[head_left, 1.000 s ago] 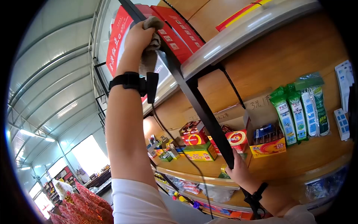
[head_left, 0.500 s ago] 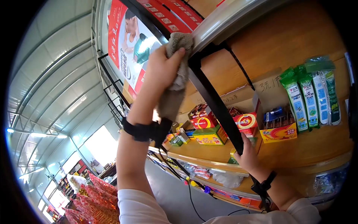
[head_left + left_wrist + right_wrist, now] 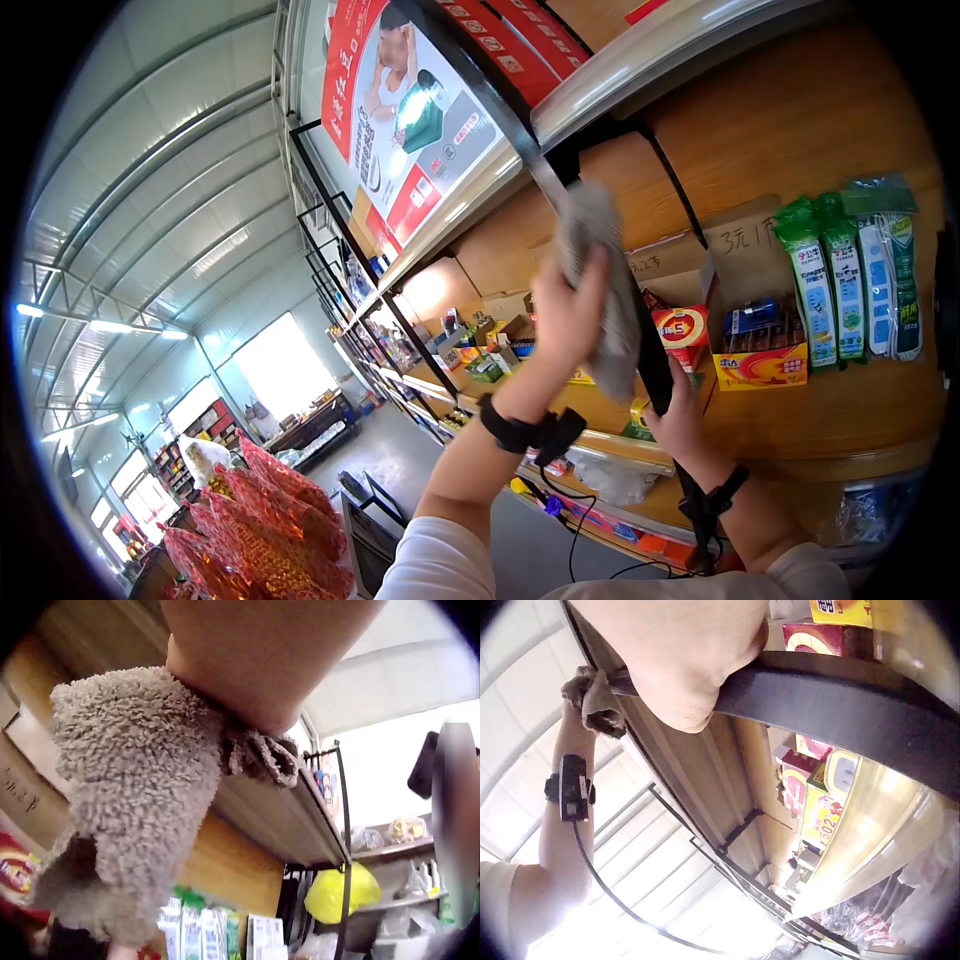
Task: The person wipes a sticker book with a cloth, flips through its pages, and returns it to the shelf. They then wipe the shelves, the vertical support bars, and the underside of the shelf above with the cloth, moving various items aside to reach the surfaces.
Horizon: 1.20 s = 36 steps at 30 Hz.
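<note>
My left hand (image 3: 568, 318) grips a grey-brown fuzzy cloth (image 3: 612, 335) against the black shelf post (image 3: 655, 370), thumb on the near side. In the left wrist view the cloth (image 3: 142, 761) hangs down in a thick fold below the hand. Lower on the same post, my right hand (image 3: 682, 418) grips the metal. The right wrist view shows its fingers wrapped around the dark post (image 3: 825, 697), the far side of the grip hidden. There the cloth (image 3: 600, 705) bunches around the post farther up, held in the left hand.
Behind the post, a wooden shelf bears an orange-yellow box of batteries (image 3: 760, 368), a red box (image 3: 682, 328) and green-topped packets (image 3: 808, 285). A large printed red-and-white box (image 3: 410, 120) stands on the upper shelf. Red wrapped goods (image 3: 260, 520) stand at lower left.
My left hand has slid down the post with the cloth, from beside the upper shelf to near the right hand. The right hand keeps its hold on the post.
</note>
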Available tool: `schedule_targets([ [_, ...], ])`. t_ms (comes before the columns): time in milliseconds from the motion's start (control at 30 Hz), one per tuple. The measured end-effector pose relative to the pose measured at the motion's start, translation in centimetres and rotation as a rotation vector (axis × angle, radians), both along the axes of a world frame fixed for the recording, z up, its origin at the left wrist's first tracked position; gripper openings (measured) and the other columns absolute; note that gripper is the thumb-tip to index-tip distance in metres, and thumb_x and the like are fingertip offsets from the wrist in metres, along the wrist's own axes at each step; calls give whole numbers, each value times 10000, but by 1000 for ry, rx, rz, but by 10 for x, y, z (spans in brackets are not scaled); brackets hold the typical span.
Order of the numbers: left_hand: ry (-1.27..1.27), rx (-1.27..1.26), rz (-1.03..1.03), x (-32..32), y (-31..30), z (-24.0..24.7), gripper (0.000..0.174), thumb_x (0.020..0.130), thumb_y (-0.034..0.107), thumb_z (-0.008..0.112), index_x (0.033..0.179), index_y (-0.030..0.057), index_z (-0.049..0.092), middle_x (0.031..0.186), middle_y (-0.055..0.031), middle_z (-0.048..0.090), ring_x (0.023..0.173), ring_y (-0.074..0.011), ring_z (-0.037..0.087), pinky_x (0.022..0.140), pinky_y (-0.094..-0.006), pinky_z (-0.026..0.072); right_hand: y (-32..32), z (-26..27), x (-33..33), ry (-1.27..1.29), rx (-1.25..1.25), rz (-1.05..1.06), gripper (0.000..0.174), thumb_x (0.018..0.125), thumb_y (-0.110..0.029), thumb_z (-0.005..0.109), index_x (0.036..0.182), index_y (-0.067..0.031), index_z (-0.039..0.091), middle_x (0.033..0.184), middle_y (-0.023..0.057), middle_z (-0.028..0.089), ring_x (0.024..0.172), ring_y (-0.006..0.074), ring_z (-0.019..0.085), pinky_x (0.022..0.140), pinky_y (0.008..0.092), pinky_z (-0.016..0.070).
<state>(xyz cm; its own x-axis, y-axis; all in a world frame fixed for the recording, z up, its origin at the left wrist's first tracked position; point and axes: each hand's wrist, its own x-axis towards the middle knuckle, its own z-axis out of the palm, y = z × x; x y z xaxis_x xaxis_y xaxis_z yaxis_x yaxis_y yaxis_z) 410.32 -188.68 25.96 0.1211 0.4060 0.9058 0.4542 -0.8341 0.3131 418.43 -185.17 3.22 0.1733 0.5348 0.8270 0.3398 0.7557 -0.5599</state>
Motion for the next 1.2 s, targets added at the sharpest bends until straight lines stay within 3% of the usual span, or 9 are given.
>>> schedule_targets([
  [100, 460, -5, 115, -1, 0, -55, 415, 801, 255, 616, 1130, 12, 549, 839, -218, 618, 747, -363, 617, 663, -397, 495, 2, 4, -1, 16, 11, 18, 754, 664, -94, 705, 1309, 8, 329, 1168, 248, 497, 1057, 390, 514, 872, 422, 437],
  [267, 765, 105, 232, -30, -16, -64, 519, 730, 238, 671, 1195, 63, 522, 929, -200, 623, 731, -344, 625, 622, -385, 518, -7, 8, 1, 11, -36, 19, 756, 645, -83, 699, 1305, 16, 342, 1144, 247, 521, 1036, 397, 527, 849, 415, 452],
  [467, 494, 948, 343, -56, -40, 82, 629, 639, 156, 680, 1240, 82, 510, 1129, -183, 586, 908, -320, 628, 747, -377, 520, -6, 4, -2, 7, -15, 42, 781, 651, -15, 662, 1330, 20, 279, 1212, 255, 453, 1112, 405, 478, 929, 406, 404],
  [500, 490, 826, 432, -43, -60, 109, 508, 705, 91, 660, 1193, 31, 532, 1104, -184, 600, 1002, -320, 600, 819, -362, 488, -4, 4, -2, 7, -5, 47, 786, 651, -15, 662, 1333, 19, 273, 1206, 255, 455, 1107, 401, 482, 926, 406, 406],
  [567, 602, 764, 679, -22, -74, 160, 456, 755, 192, 628, 1205, 210, 555, 1056, -129, 612, 898, -320, 607, 745, -390, 487, -6, 7, 1, -6, -11, 52, 795, 651, -16, 662, 1338, 16, 264, 1197, 256, 457, 1093, 396, 491, 914, 406, 414],
  [700, 1073, 574, 1138, -3, -51, 221, 416, 772, 287, 604, 1183, 243, 561, 965, -83, 643, 895, -281, 612, 741, -383, 495, -10, 10, 0, -45, 52, -62, 812, 655, -38, 669, 1352, -1, 254, 1125, 260, 501, 988, 388, 551, 829, 404, 463],
  [1000, 721, 655, 1122, -6, -27, 254, 273, 781, 273, 583, 1040, 190, 605, 896, -82, 647, 841, -263, 627, 725, -387, 507, -11, 8, 1, -37, -72, 24, 783, 679, -69, 658, 1340, 30, 249, 1247, 267, 444, 1081, 409, 504, 897, 417, 434],
  [1067, 748, 847, 1137, -5, -19, 253, 231, 759, 244, 595, 977, 170, 612, 866, -76, 644, 825, -262, 631, 707, -393, 507, -12, 11, 1, -33, -57, -2, 776, 681, -68, 654, 1338, 28, 253, 1249, 268, 442, 1092, 407, 498, 902, 419, 430],
  [1200, 916, 705, 969, 11, -37, 218, 149, 752, 229, 575, 860, 132, 610, 894, -90, 651, 854, -282, 624, 690, -403, 493, -10, 8, -2, -32, 24, -91, 764, 682, -68, 640, 1343, 3, 264, 1126, 277, 513, 972, 403, 558, 812, 422, 465],
])
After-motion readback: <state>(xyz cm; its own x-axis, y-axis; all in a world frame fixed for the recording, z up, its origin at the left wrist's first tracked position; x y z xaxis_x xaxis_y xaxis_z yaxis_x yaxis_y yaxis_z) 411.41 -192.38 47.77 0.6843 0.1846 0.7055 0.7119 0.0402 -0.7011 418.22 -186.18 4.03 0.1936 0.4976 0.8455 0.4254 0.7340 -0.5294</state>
